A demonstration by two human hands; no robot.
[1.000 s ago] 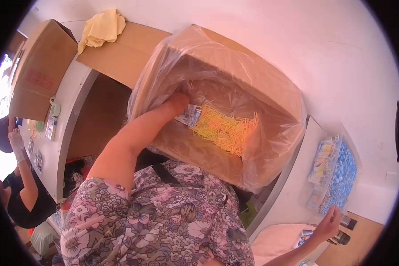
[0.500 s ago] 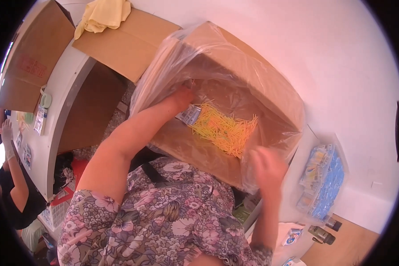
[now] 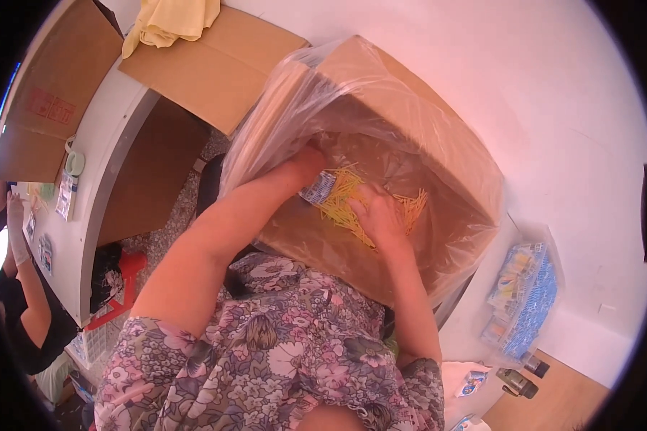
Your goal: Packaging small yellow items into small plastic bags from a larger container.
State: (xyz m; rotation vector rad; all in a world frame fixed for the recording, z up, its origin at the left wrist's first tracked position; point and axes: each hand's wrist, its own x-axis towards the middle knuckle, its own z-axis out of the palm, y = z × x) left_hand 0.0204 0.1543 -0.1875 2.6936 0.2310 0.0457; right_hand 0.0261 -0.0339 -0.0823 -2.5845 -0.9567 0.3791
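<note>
A large cardboard box (image 3: 417, 104) lined with a clear plastic bag (image 3: 280, 93) stands open in front of me. Thin yellow and orange sticks (image 3: 345, 212) lie in a loose pile inside it. My right hand (image 3: 382, 215) reaches down onto this pile, thumb and fingers apart, touching the sticks. Deeper at the left of the box is my left hand (image 3: 309, 164), its fingers hidden in shadow. Beside it, at the pile's left end, rests a small blue-and-white printed packet (image 3: 318, 187); whether the hand touches it is unclear.
To the right stands a clear bag of blue-and-white packets (image 3: 525, 302), near two dark cylindrical things (image 3: 517, 382). A flattened cardboard flap (image 3: 216, 65) bears a yellow cloth (image 3: 172, 21). On the left, a gloved co-worker's hand (image 3: 18, 230) is by a white table (image 3: 108, 158).
My right hand has moved left and down into the box, onto the stick pile. My left hand stays near the packet. The whole view has shifted slightly.
</note>
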